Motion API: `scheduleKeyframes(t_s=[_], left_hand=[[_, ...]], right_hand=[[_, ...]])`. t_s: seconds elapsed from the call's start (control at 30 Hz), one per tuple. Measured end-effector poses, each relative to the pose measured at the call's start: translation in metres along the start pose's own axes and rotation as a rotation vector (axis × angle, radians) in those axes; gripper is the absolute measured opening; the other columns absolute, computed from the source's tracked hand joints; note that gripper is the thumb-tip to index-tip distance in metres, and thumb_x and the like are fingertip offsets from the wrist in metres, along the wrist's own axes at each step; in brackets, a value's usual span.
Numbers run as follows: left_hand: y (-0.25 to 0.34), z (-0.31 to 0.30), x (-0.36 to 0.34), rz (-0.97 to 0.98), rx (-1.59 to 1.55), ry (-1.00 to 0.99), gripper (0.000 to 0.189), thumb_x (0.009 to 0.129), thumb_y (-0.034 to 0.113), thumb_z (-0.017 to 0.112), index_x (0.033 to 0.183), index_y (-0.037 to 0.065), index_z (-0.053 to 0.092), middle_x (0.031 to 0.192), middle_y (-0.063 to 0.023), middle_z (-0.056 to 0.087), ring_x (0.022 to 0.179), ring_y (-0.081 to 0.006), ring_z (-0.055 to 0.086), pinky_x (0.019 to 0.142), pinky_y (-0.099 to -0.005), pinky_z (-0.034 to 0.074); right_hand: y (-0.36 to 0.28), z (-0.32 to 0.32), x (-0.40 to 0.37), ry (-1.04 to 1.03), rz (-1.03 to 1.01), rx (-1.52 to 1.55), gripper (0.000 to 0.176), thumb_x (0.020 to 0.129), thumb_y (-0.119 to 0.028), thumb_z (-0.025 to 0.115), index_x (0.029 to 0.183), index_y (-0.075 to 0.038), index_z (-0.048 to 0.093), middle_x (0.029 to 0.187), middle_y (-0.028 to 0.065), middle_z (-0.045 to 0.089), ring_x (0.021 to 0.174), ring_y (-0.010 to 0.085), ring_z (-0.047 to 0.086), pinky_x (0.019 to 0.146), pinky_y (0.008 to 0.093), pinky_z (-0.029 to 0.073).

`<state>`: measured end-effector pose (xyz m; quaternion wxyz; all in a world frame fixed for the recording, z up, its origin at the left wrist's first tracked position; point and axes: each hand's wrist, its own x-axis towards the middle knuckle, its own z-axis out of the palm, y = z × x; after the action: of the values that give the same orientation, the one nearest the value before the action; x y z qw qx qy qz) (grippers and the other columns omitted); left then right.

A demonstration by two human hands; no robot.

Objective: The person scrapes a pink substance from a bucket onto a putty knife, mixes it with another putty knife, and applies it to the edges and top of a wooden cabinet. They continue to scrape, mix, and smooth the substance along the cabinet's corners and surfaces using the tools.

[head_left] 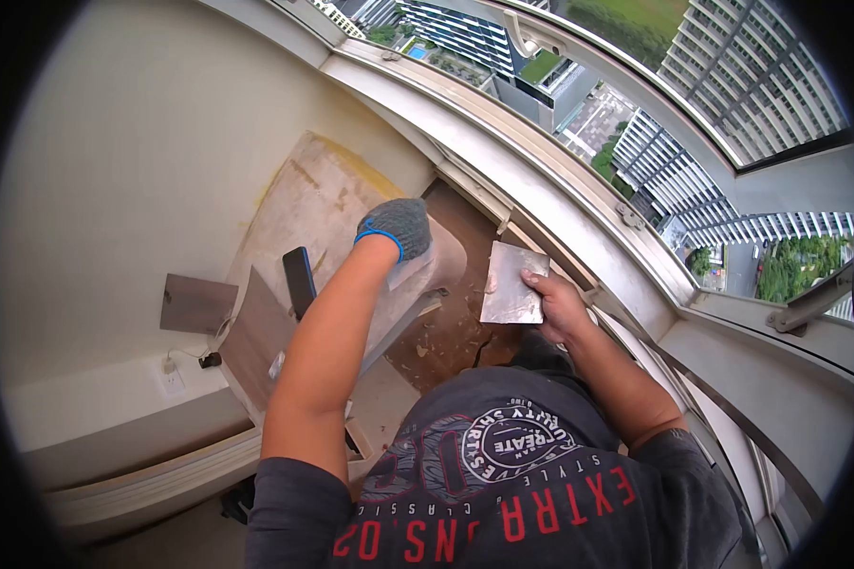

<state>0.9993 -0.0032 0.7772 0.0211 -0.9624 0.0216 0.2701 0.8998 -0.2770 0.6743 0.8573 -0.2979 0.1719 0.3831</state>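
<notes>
My left hand [395,230], in a grey knit glove with a blue cuff, is closed in a fist over the corner of a pale, patchy surface [299,204]. A light, flat edge shows below the glove, but I cannot make out what the fingers hold. My bare right hand [557,302] grips a thin, shiny metal plate [512,280], thumb on its upper face and fingers hidden beneath. Pale smears mark the plate, which is held in front of my body beside the window frame.
A dark phone [299,282] rests near my left forearm. Beyond it are a brown panel [199,303] and a wall socket [169,377] with a cord. Pale flakes litter the brown floor [427,346]. On the right, an open window [636,85] looks down on tall buildings.
</notes>
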Motion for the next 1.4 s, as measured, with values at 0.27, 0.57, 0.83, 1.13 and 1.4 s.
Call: scheduleKeyframes(t_s=[0.27, 0.57, 0.83, 1.13, 1.4], left_hand=[[0.003, 0.005, 0.003, 0.0, 0.092, -0.157, 0.049, 0.085, 0.026, 0.057, 0.129, 0.006, 0.066, 0.128, -0.0208, 0.067, 0.119, -0.0358, 0.064, 0.105, -0.0432, 0.049], [0.003, 0.002, -0.008, 0.099, 0.114, -0.211, 0.049, 0.082, 0.027, 0.06, 0.127, 0.012, 0.068, 0.124, -0.0197, 0.069, 0.115, -0.0357, 0.066, 0.102, -0.044, 0.051], [-0.018, -0.013, -0.036, 0.11, -0.051, -0.092, 0.048, 0.084, 0.029, 0.061, 0.129, 0.012, 0.066, 0.124, -0.0184, 0.069, 0.113, -0.0364, 0.066, 0.1, -0.0447, 0.051], [-0.054, -0.012, -0.027, 0.023, -0.133, 0.573, 0.041, 0.088, 0.018, 0.062, 0.128, 0.014, 0.065, 0.11, -0.0156, 0.072, 0.103, -0.0366, 0.067, 0.09, -0.0517, 0.051], [-0.08, 0.033, -0.057, 0.255, 0.371, 0.405, 0.032, 0.084, 0.011, 0.057, 0.109, 0.019, 0.074, 0.101, -0.0073, 0.073, 0.094, -0.0287, 0.067, 0.085, -0.0483, 0.05]], right_hand=[[-0.009, 0.002, -0.007, 0.014, -0.009, 0.011, 0.046, 0.104, -0.019, 0.054, 0.14, 0.008, 0.045, 0.125, 0.0212, 0.064, 0.113, 0.0329, 0.068, 0.103, 0.0483, 0.053], [-0.011, 0.003, -0.003, -0.033, -0.007, -0.013, 0.042, 0.105, -0.019, 0.052, 0.141, 0.003, 0.047, 0.125, 0.0156, 0.065, 0.111, 0.0269, 0.069, 0.1, 0.0422, 0.055], [-0.013, 0.006, -0.004, -0.028, 0.0, -0.011, 0.041, 0.105, -0.019, 0.052, 0.14, 0.004, 0.049, 0.125, 0.0166, 0.066, 0.113, 0.0274, 0.068, 0.1, 0.0424, 0.055], [-0.009, 0.013, 0.0, -0.031, 0.024, -0.032, 0.041, 0.105, -0.019, 0.052, 0.139, 0.005, 0.05, 0.126, 0.017, 0.066, 0.114, 0.0277, 0.067, 0.1, 0.043, 0.055], [-0.013, 0.01, -0.006, -0.016, -0.016, -0.015, 0.041, 0.105, -0.019, 0.052, 0.138, 0.005, 0.049, 0.125, 0.018, 0.065, 0.113, 0.0299, 0.068, 0.1, 0.0451, 0.055]])
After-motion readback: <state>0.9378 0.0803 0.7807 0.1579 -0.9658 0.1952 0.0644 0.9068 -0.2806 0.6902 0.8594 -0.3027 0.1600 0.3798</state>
